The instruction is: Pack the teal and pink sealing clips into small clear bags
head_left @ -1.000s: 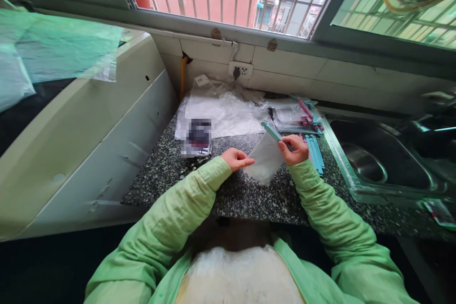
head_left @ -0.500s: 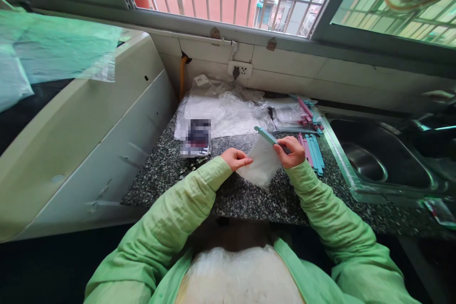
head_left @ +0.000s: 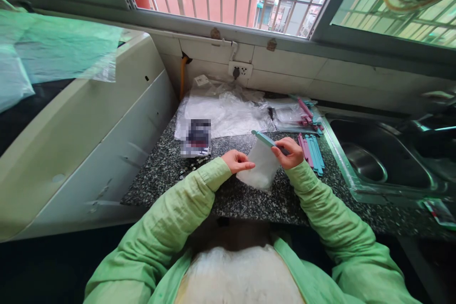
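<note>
Over a speckled granite counter [head_left: 249, 199] I hold a small clear plastic bag [head_left: 261, 166]. My left hand [head_left: 238, 161] pinches its left edge. My right hand [head_left: 289, 152] grips a teal sealing clip [head_left: 262, 138] that lies along the bag's top edge. Both sleeves are light green. Just right of my right hand several loose teal and pink clips [head_left: 311, 151] lie on the counter.
Crumpled clear plastic bags [head_left: 224, 109] lie at the back by a wall socket [head_left: 240, 70]. More bags and clips [head_left: 297, 115] sit at the back right. A steel sink [head_left: 377, 161] is on the right, a white appliance [head_left: 89, 123] on the left.
My right hand with the teal clip has shifted left and slightly toward me, and the bag now hangs lower and more bunched. My left hand has stayed nearly still.
</note>
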`<state>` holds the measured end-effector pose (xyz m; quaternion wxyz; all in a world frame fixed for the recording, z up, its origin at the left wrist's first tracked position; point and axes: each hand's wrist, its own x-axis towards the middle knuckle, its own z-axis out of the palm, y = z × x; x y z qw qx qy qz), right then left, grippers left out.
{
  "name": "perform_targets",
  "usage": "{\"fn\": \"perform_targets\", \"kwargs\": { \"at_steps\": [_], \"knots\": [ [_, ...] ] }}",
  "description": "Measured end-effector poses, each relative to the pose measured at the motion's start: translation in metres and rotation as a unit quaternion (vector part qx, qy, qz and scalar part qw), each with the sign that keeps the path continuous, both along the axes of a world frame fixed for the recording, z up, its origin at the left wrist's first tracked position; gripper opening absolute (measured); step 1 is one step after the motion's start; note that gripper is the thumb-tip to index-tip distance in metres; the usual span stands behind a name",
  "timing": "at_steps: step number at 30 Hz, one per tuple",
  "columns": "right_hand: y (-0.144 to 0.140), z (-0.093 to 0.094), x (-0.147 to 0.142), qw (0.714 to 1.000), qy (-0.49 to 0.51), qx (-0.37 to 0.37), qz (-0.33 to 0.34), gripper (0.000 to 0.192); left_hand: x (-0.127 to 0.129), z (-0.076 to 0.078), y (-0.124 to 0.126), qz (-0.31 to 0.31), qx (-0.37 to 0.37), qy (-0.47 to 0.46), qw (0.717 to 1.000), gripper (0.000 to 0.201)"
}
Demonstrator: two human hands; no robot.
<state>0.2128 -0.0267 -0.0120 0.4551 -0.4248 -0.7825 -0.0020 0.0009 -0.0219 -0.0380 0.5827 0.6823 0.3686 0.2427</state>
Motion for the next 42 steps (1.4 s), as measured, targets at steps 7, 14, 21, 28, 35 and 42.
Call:
{"fn": "perform_targets", "kwargs": {
  "at_steps": [7,14,21,28,35,42],
  "knots": [
    [-0.004,-0.002,-0.007,0.999,-0.026,0.002,0.027,0.014,0.001,0.0,0.001,0.011,0.0,-0.012,1.0,0.046],
    [-0.002,-0.004,-0.007,0.999,-0.028,0.005,0.017,0.016,0.001,-0.004,0.001,0.007,0.0,-0.006,1.0,0.047],
    [-0.001,-0.007,-0.008,1.0,-0.028,0.01,0.002,0.017,0.001,-0.005,0.001,0.001,0.022,0.001,1.0,0.045],
    [-0.004,-0.006,-0.011,0.998,-0.026,0.023,0.042,0.011,0.001,0.002,0.0,0.023,0.021,-0.003,1.0,0.041],
    [-0.009,-0.006,-0.018,0.997,-0.035,0.017,0.068,0.01,0.004,0.002,0.001,0.069,0.01,-0.032,0.997,0.042],
    [-0.007,-0.007,-0.018,0.997,-0.037,0.037,0.064,0.01,0.004,0.002,0.002,0.074,0.032,-0.031,0.996,0.043]
  ]
}}
